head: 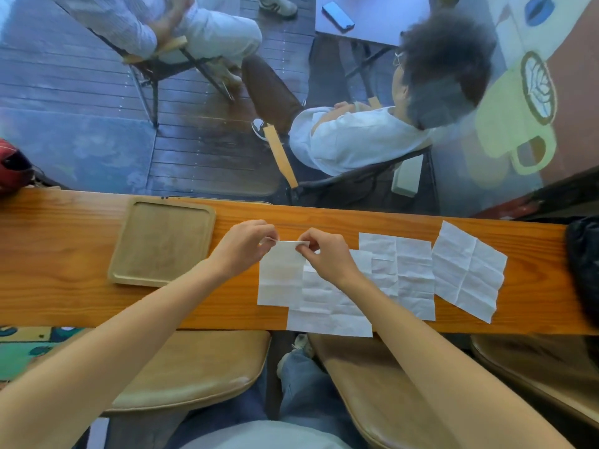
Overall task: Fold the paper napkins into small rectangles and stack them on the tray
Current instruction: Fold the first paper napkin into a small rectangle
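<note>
Okay, I see left hand (248,246) and right hand (324,254) pinching thin creased napkin (280,273) top edge; 3 flat napkins (466,267) right, rounded wooden tray (129,273) left.

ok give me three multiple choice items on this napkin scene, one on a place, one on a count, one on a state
1. Where does the wooden tray sit relative to the hands?
A. to their left
B. to their right
C. under them

2. How many folded napkins lie on the tray?
A. none
B. two
C. four

3. What is the state of the napkin being folded?
A. crumpled into a ball
B. far edge pinched by both hands
C. lying untouched

Answers:
1 A, the tray lies on the counter left of the left hand.
2 A, its inside shows only bare wood.
3 B, the left hand and right hand grip its far edge.
</note>
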